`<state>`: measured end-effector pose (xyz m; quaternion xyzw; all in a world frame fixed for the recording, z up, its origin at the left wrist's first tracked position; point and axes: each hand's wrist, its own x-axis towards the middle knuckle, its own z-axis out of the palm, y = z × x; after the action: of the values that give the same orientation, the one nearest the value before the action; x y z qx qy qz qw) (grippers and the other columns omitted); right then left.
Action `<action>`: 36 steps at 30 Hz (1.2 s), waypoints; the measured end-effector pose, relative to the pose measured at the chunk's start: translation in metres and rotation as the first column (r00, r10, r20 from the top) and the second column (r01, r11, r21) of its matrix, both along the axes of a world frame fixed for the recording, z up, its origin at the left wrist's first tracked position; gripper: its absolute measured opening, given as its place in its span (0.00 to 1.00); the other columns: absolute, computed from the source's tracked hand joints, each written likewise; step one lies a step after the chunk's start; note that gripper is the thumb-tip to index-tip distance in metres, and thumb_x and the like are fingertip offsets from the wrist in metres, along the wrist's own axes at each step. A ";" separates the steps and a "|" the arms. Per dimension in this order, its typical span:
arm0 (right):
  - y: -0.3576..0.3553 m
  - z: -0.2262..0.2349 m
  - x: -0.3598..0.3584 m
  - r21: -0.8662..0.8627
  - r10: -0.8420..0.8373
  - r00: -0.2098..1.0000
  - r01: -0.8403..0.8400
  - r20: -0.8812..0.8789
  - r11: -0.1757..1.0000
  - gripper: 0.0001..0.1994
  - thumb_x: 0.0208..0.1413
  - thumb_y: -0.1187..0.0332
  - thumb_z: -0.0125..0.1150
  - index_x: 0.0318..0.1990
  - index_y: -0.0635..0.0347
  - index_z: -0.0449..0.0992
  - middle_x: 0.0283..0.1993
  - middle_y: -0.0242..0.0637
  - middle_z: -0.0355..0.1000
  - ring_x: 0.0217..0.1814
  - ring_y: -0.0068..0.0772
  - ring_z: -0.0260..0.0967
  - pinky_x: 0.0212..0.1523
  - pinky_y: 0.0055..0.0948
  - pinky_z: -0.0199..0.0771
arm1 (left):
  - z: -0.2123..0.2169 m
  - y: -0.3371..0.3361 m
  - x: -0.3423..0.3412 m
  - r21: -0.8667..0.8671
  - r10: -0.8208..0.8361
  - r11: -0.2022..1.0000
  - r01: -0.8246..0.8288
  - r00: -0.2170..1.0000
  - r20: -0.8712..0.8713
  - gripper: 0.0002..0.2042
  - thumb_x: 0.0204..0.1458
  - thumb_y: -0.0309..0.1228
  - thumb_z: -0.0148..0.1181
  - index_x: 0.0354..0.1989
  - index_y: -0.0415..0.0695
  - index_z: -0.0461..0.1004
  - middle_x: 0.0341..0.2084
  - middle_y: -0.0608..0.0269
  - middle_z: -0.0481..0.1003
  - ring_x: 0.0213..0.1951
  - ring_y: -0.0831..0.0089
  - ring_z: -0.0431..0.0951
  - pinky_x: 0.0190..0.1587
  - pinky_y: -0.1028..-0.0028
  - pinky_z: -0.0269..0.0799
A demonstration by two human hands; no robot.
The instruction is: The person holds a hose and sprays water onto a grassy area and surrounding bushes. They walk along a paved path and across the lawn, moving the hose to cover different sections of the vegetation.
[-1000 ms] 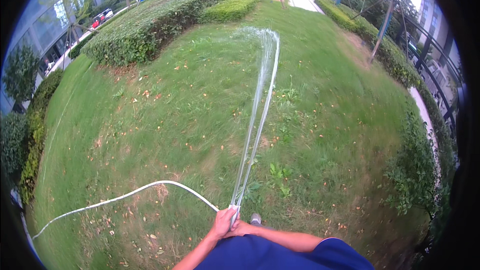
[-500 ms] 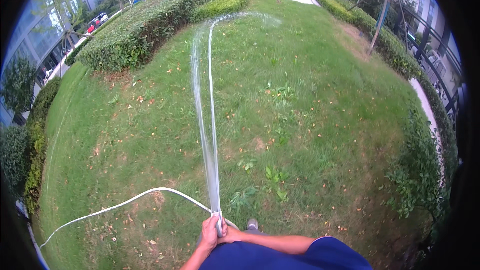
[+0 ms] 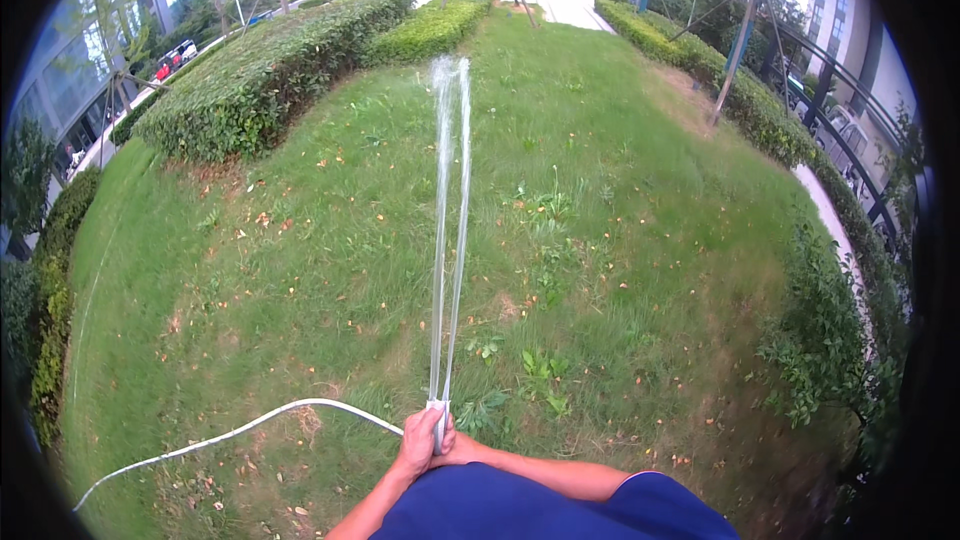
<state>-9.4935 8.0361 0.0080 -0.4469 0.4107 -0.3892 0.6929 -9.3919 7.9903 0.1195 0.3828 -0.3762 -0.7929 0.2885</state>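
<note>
Both hands grip the end of a white hose [image 3: 300,403] low in front of my body. My left hand [image 3: 418,438] is wrapped round it from the left, its thumb up by the mouth. On the right side, my right hand [image 3: 449,439] closes round the same end, partly hidden behind the left. Two thin streams of water [image 3: 450,220] shoot forward from the squeezed mouth and break into spray far off over the grass. The rest of the hose curves away to the left along the ground.
Grass [image 3: 620,320] with scattered fallen leaves spreads ahead. A clipped hedge [image 3: 240,100] stands at the far left, another hedge [image 3: 770,130] along the right. A leafy shrub [image 3: 820,340] is near on the right. A propped tree trunk [image 3: 740,50] rises at the far right.
The water has gone from one bent, rightward-curling arc to two nearly parallel streams pointing straight ahead. Both hands still hold the hose end, slightly higher in view.
</note>
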 end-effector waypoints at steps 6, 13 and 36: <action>0.013 -0.047 0.000 0.012 -0.067 0.997 0.068 -0.037 0.998 0.13 0.39 0.69 0.74 0.31 0.55 0.74 0.28 0.27 0.73 0.32 0.19 0.69 0.31 0.25 0.70 | -0.014 -0.001 0.002 0.016 -0.086 0.996 0.086 0.996 0.000 0.18 0.61 0.42 0.46 0.27 0.41 0.68 0.13 0.65 0.66 0.13 0.79 0.63 0.15 0.79 0.57; 0.033 -0.059 -0.012 -0.197 -0.142 0.959 0.094 -0.245 0.976 0.18 0.36 0.66 0.76 0.31 0.51 0.69 0.25 0.20 0.60 0.25 0.13 0.58 0.24 0.20 0.56 | -0.031 0.016 -0.003 -0.006 -0.173 0.985 0.173 0.983 -0.062 0.19 0.61 0.45 0.46 0.25 0.43 0.67 0.12 0.70 0.63 0.11 0.82 0.59 0.13 0.79 0.53; 0.028 -0.061 -0.018 -0.091 -0.009 0.920 -0.029 -0.391 0.995 0.19 0.37 0.65 0.76 0.22 0.49 0.63 0.22 0.17 0.56 0.24 0.11 0.52 0.24 0.22 0.50 | -0.030 0.011 -0.007 -0.046 -0.268 0.962 0.269 0.963 0.015 0.19 0.60 0.46 0.46 0.23 0.45 0.66 0.09 0.72 0.59 0.10 0.83 0.57 0.12 0.79 0.52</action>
<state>-9.5119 8.0642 -0.0534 -0.5503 0.5194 -0.3077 0.5768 -9.3990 8.0017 0.0894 0.3248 -0.4445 -0.8139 0.1858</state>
